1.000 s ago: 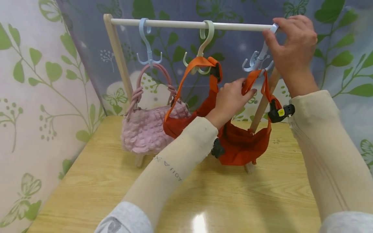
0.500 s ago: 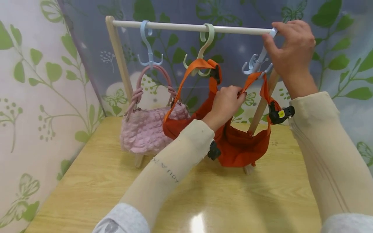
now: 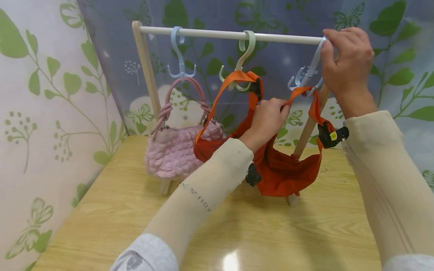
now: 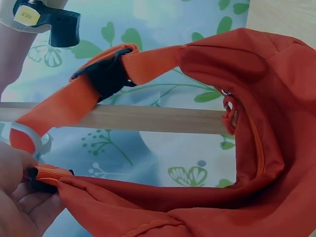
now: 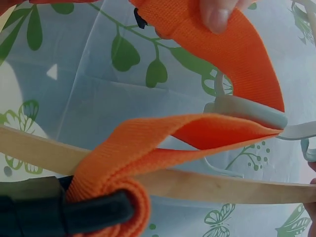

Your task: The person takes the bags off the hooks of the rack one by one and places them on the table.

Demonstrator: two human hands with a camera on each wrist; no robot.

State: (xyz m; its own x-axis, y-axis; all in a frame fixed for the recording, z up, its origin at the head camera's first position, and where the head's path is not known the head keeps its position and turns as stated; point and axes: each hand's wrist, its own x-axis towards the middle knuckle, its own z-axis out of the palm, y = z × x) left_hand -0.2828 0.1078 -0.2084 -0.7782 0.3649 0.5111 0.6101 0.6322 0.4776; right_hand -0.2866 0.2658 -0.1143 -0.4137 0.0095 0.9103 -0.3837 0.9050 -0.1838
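My left hand (image 3: pixel 269 118) pinches the orange strap (image 3: pixel 291 97) of a red-orange fabric bag (image 3: pixel 288 173). That strap loops over a prong of the right light-blue multi-prong hook (image 3: pixel 307 73), seen closer as a pale hook (image 5: pixel 252 111) in the right wrist view. A black buckle (image 4: pixel 106 79) sits on the strap's other side. My right hand (image 3: pixel 350 62) grips the hook's top at the right end of the white rod (image 3: pixel 217 34). Orange fabric (image 3: pixel 207 148) also hangs from the middle green hook (image 3: pixel 245 52); my left forearm hides whether it joins the bag.
A pink puffy handbag (image 3: pixel 176 150) hangs from the left blue hook (image 3: pixel 179 56). The wooden rack leg (image 3: pixel 147 71) stands at left on a wood-grain table (image 3: pixel 291 241). A leaf-patterned curtain (image 3: pixel 44 150) closes off the back and left side.
My left hand has slid lower along the orange strap, its thumb now closer to the fingers. My right hand stays at the hook, its thumb slightly shifted. The head view has moved slightly.
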